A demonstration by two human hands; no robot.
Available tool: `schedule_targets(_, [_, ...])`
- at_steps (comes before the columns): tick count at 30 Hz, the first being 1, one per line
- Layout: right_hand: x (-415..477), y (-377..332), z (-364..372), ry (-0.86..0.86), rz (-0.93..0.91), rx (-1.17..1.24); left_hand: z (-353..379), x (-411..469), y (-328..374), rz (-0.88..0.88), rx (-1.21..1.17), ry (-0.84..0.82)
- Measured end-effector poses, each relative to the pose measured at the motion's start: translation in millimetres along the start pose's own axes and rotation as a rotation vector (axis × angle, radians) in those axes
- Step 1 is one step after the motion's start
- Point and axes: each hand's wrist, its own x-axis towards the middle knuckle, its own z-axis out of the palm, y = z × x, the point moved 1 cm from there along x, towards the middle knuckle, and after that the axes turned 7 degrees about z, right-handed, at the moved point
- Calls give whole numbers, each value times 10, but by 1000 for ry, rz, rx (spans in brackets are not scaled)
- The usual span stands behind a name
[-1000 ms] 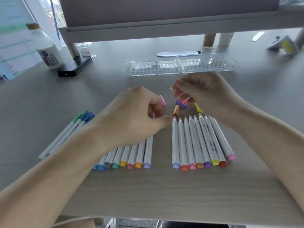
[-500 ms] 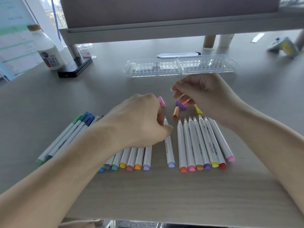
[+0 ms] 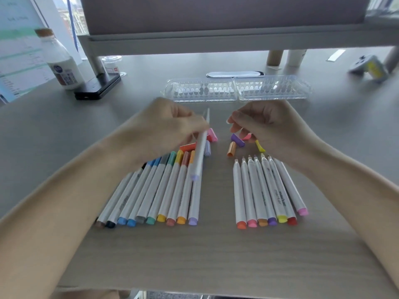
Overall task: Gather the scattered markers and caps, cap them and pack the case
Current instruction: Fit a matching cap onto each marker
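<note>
The lilac-ended marker point(image 3: 199, 152), lying between the two rows near the desk's point(image 3: 216, 255) front edge half a second ago, now tilts above the capped row point(image 3: 164, 190), pinched by the left hand point(image 3: 168, 126), while the right hand point(image 3: 269, 126) hovers curled over the loose caps point(image 3: 237, 140), grip unclear.

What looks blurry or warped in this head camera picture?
Head view: motion smears the left hand and the lavender-ended marker it grips; head view: the uncapped markers at right are crisp, print legible; head view: wide-angle distortion stretches the left forearm toward the corner, and the bottle at far left looks soft.
</note>
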Motion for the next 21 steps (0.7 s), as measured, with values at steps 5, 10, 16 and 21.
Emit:
schedule_targets(5, [-22, -59, 51, -7, -40, -235, -196, 129, -184, 6, -98, 15])
schedule_targets(10, [49, -345, 216, -92, -57, -582, -207, 139, -331, 27, -205, 74])
schedule_targets(16, [171, -443, 393, -181, 4, -745, -198, 101, -333, 44, -334, 106])
schedule_targets(21, [189, -413, 424, -186, 23, -797, -201, 91, -334, 55, -319, 139])
